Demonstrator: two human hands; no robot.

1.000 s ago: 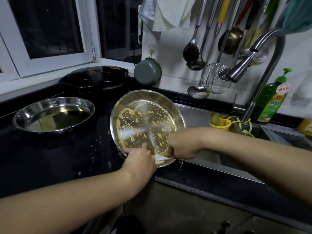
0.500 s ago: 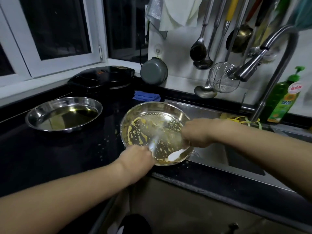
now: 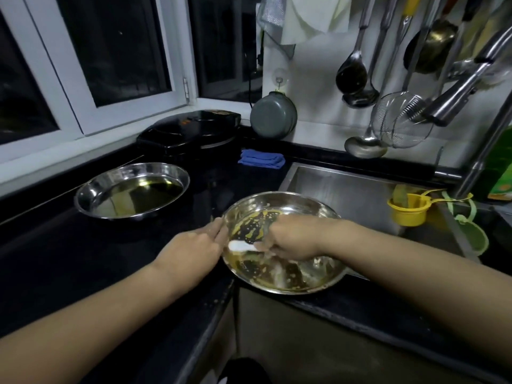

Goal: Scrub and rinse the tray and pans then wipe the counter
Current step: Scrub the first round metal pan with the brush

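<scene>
Two bare hands work at the nearest pan (image 3: 285,275), which sits on the black counter (image 3: 83,273) at its front edge, overlapping the near left corner of the sink (image 3: 346,189). The left hand (image 3: 191,252) lies with fingers straight against the pan's left rim. The right hand (image 3: 293,239) grips a white scraper (image 3: 241,246) inside it, over yellow residue. Farther left stands a second pan (image 3: 133,189); a blue cloth (image 3: 261,159) lies by the sink's far left corner.
</scene>
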